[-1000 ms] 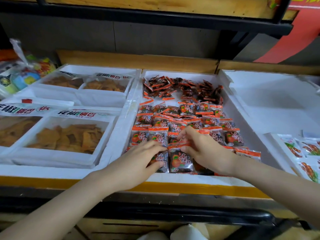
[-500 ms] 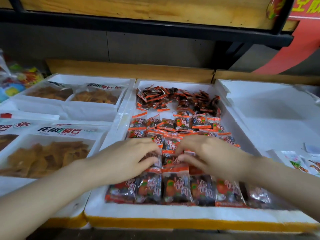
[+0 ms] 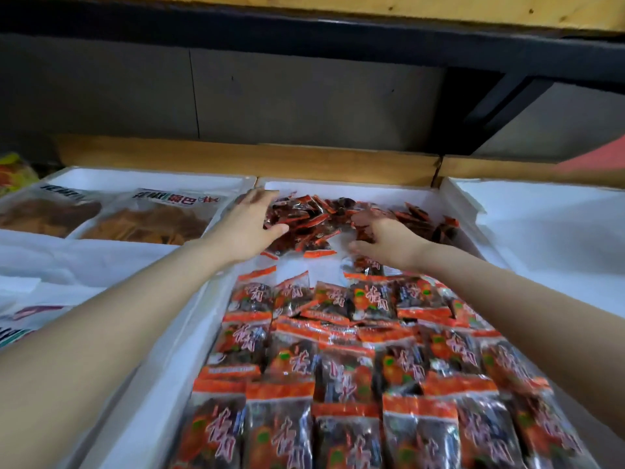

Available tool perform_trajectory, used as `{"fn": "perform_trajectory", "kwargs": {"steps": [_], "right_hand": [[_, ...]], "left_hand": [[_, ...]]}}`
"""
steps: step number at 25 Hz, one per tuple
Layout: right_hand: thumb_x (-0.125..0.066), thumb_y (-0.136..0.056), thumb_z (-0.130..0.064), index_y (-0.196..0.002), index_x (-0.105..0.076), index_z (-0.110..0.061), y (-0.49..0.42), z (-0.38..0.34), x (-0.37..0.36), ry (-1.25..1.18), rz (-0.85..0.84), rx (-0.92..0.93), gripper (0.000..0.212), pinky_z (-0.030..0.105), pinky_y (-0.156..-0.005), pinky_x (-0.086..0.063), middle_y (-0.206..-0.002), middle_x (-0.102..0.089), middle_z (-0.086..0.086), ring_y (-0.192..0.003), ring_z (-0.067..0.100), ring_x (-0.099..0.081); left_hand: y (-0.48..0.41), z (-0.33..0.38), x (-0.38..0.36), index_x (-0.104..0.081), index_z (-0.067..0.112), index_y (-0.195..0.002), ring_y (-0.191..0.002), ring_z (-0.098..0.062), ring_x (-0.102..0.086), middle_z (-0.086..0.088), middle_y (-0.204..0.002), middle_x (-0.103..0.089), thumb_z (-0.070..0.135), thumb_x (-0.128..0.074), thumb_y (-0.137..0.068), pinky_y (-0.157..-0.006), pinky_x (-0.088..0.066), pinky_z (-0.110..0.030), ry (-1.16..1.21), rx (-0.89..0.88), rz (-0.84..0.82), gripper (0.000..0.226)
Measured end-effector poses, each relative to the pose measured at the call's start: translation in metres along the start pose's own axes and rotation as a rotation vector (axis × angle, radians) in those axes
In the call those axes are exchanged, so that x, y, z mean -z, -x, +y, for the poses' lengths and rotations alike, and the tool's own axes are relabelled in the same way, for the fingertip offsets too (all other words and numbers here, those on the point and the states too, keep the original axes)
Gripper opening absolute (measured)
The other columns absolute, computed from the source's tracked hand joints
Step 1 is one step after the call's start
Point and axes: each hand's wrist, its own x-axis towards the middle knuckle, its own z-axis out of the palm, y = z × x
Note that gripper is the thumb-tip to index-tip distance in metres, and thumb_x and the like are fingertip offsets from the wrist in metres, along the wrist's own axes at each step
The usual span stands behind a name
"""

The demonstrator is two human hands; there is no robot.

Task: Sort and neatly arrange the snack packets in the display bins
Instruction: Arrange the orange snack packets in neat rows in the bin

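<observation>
Grey panelling (image 3: 304, 96) is filling the upper half of the frame, with a wooden shelf edge (image 3: 439, 11) running along the very top and a wooden ledge (image 3: 236, 157) lying across the middle, just behind the bins. Below it three white foam bins are sitting side by side: the centre bin (image 3: 169, 367) is taking up most of the lower frame, the right bin (image 3: 541, 225) is showing its white floor at the right edge, and the left bin (image 3: 142, 176) at the upper left is holding clear bags of brown crisps (image 3: 152, 225). Overlapping rows of packets (image 3: 345, 367), dark with orange-red tops, are covering the near part of the centre bin, from the bottom edge up to mid-frame. Beyond a bare white strip, a jumbled heap of loose packets (image 3: 314, 218) is lying against the bin's far wall. Both forearms are reaching up from the bottom corners to that heap. The left hand (image 3: 247, 231) is resting on the heap's left side, fingers stretched forward and thumb spread wide across the packets. The right hand (image 3: 389, 238) is lying on the heap's right-centre with fingers curling down among the packets; blur is hiding whether it is gripping any.
</observation>
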Motion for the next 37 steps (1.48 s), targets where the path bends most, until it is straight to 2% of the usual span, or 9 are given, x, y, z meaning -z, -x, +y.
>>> {"fn": "perform_trajectory", "kwargs": {"steps": [3,9,12,16,19,23,27,32,37], "right_hand": [[-0.051,-0.095,-0.031,-0.143,-0.027,-0.005,-0.046,-0.003,-0.016,-0.096,-0.168,-0.166,0.059,0.031,-0.101,-0.037,-0.139,-0.043,0.013,-0.124,0.025,-0.045],[-0.055,-0.093,-0.016,-0.074,-0.049,-0.010,-0.100,-0.004,-0.045,-0.400,-0.115,-0.352,0.021,0.014,-0.039,-0.031,-0.064,-0.047,0.000,-0.050,0.010,-0.037],[-0.062,-0.089,-0.010,-0.078,-0.054,-0.004,-0.104,-0.003,-0.046,-0.699,-0.037,-0.469,0.016,0.017,-0.038,-0.040,-0.070,-0.059,0.009,-0.047,0.012,-0.054],[-0.063,-0.086,-0.001,-0.088,-0.057,0.002,-0.088,-0.007,-0.028,-0.858,-0.046,-0.532,0.007,0.018,-0.052,-0.055,-0.076,-0.063,0.013,-0.062,0.014,-0.062],[-0.066,-0.085,-0.008,-0.096,-0.057,0.002,-0.071,-0.006,-0.004,-0.752,0.036,-0.542,0.018,0.022,-0.066,-0.057,-0.079,-0.068,0.013,-0.060,0.012,-0.067],[-0.061,-0.089,-0.010,-0.089,-0.056,0.006,-0.039,-0.024,0.028,-0.756,0.191,-0.482,0.017,0.011,-0.039,-0.046,-0.065,-0.061,0.009,-0.035,0.004,-0.057],[-0.059,-0.089,-0.003,-0.083,-0.063,-0.006,-0.007,-0.048,0.036,-1.077,0.150,-0.244,0.008,0.016,-0.065,-0.055,-0.081,-0.067,0.006,-0.068,0.012,-0.066],[-0.061,-0.089,-0.009,-0.090,-0.060,-0.012,0.012,-0.067,0.023,-1.009,0.050,-0.117,0.003,0.021,-0.075,-0.053,-0.091,-0.063,0.008,-0.083,0.016,-0.059],[-0.067,-0.084,-0.012,-0.095,-0.062,-0.004,0.024,-0.083,0.018,-0.968,0.032,-0.024,0.014,0.015,-0.062,-0.055,-0.078,-0.065,0.004,-0.065,0.006,-0.063]], "left_hand": [[-0.031,-0.022,-0.015,-0.008,0.025,-0.154,-0.137,-0.031,-0.034,-0.010,-0.156,-0.026,0.042,-0.050,-0.095,-0.111,-0.032,-0.041,0.045,0.180,-0.073,0.074],[-0.046,-0.022,-0.033,-0.038,0.014,-0.138,-0.111,-0.027,-0.054,-0.012,-0.141,-0.047,0.021,-0.058,-0.094,-0.091,-0.047,-0.038,0.226,0.190,0.045,0.049],[-0.051,-0.010,-0.031,-0.043,0.009,-0.135,-0.107,-0.028,-0.056,-0.014,-0.129,-0.054,0.004,-0.060,-0.088,-0.085,-0.050,-0.038,0.315,0.243,0.071,0.049],[-0.044,0.001,-0.022,-0.059,0.006,-0.080,-0.078,-0.029,-0.053,-0.006,-0.073,-0.053,0.013,-0.066,-0.085,-0.055,-0.035,-0.028,0.075,0.241,0.008,0.010],[-0.032,0.001,-0.017,-0.060,0.005,-0.087,-0.084,-0.028,-0.053,-0.010,-0.089,-0.056,0.020,-0.062,-0.090,-0.064,-0.034,-0.027,0.029,0.214,0.083,0.015],[-0.018,0.000,-0.011,-0.059,0.007,-0.089,-0.082,-0.031,-0.056,-0.011,-0.085,-0.058,0.015,-0.055,-0.094,-0.064,-0.036,-0.031,0.226,0.213,0.258,0.010],[-0.004,0.015,0.002,-0.049,0.010,-0.091,-0.058,-0.014,-0.051,-0.002,-0.068,-0.053,0.017,-0.045,-0.099,-0.050,-0.038,-0.024,0.465,0.275,0.377,0.011],[0.027,0.048,0.016,-0.039,0.005,-0.134,-0.076,-0.029,-0.072,-0.010,-0.107,-0.064,0.025,-0.039,-0.103,-0.093,-0.051,-0.051,1.333,0.459,0.199,0.037],[0.062,0.055,0.026,-0.059,0.010,-0.113,-0.094,-0.022,-0.070,-0.010,-0.101,-0.071,0.016,-0.072,-0.084,-0.085,-0.057,-0.037,1.371,0.332,0.130,0.033]]}}
